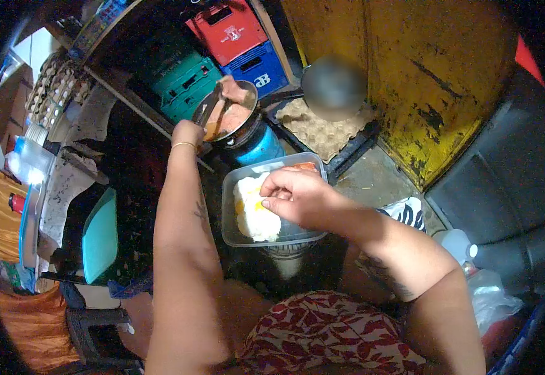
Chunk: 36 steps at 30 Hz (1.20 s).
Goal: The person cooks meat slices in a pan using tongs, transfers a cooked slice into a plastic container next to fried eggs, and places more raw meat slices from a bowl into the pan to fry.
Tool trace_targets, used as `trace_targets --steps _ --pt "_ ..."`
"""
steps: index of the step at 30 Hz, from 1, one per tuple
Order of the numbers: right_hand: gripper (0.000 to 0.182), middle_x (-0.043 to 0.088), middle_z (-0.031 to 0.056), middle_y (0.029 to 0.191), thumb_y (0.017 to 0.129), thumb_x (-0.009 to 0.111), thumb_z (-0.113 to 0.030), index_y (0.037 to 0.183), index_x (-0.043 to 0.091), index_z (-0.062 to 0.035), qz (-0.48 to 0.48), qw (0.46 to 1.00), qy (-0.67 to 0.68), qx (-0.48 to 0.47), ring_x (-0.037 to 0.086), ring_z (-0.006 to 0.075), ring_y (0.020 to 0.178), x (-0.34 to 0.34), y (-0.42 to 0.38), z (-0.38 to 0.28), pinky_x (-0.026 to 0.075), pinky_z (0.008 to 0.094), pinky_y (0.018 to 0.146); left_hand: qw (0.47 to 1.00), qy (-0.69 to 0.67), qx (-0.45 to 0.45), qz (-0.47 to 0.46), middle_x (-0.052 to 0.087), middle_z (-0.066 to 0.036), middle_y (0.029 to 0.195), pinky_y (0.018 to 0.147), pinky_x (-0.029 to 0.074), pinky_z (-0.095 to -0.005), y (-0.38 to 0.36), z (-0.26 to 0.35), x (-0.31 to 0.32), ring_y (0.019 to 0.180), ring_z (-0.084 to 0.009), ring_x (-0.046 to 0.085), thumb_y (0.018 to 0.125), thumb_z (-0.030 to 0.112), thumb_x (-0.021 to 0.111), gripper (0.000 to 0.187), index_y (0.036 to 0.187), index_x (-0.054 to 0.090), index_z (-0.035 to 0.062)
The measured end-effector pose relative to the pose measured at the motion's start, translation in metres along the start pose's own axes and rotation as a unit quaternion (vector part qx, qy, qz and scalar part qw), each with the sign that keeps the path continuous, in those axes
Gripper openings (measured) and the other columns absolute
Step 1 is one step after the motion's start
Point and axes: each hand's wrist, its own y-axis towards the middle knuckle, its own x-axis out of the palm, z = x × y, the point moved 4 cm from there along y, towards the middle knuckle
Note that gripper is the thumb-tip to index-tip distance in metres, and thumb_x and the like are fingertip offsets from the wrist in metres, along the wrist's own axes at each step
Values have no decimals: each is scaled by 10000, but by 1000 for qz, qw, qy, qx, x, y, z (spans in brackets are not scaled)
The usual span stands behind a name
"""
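My left hand (188,134) is closed at the near rim of a round pan (247,97), around what looks like a dark long utensil (212,107) that crosses the pan. Pinkish slices (234,119) lie in the pan, one standing up against its far side. Under the pan is a blue burner or canister (257,147). Over a clear plastic container (229,234) hangs my right hand (294,197), fingers curled and thumb near the fingertips. Whether it pinches anything is hidden. Fried eggs (257,219) fill the container's left side; something orange-red (307,167) shows at its far right corner.
Beyond the pan stand a red crate (225,34), a blue crate (263,72) and green crates (185,90). An egg-carton tray (322,134) lies beside a blurred round grey thing (334,87). Egg trays (57,90) are stacked at left. A yellow panel (435,94) bounds the right.
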Motion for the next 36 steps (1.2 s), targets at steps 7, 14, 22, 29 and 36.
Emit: trace_targets --steps 7,14,22,29,36 --pt "147 684 164 888 861 671 -173 900 647 -34 -3 999 -27 -18 675 324 905 0 0 -1 527 417 818 999 -12 -34 -26 728 -197 830 692 560 -415 -5 -8 21 731 -300 734 816 239 768 285 884 746 -36" --pt "146 623 69 819 862 706 -97 967 664 -5 1 999 -10 -53 595 140 751 3 4 4 490 296 675 998 -33 -33 -52 728 -222 925 748 563 -430 -12 8 19 832 -335 735 815 169 705 258 967 735 -37" --pt "138 669 167 854 852 685 -158 875 639 -30 8 999 24 -21 670 321 840 6 3 6 527 410 765 996 68 36 42 699 -216 1081 871 536 -480 -44 -6 -14 1008 -407 666 830 198 652 259 1000 726 17" --pt "96 623 15 800 887 683 -50 958 660 10 -9 1000 16 24 558 63 726 12 5 7 478 241 652 989 114 87 42 701 -206 1058 857 541 -481 -97 -7 -33 998 -390 672 828 124 620 211 993 723 40" --pt "110 599 -6 813 910 679 -87 967 652 4 -26 998 20 45 543 57 753 22 7 19 474 237 672 989 98 104 33 709 -190 1059 844 556 -451 -105 9 -24 981 -365 687 833 97 611 199 985 733 53"
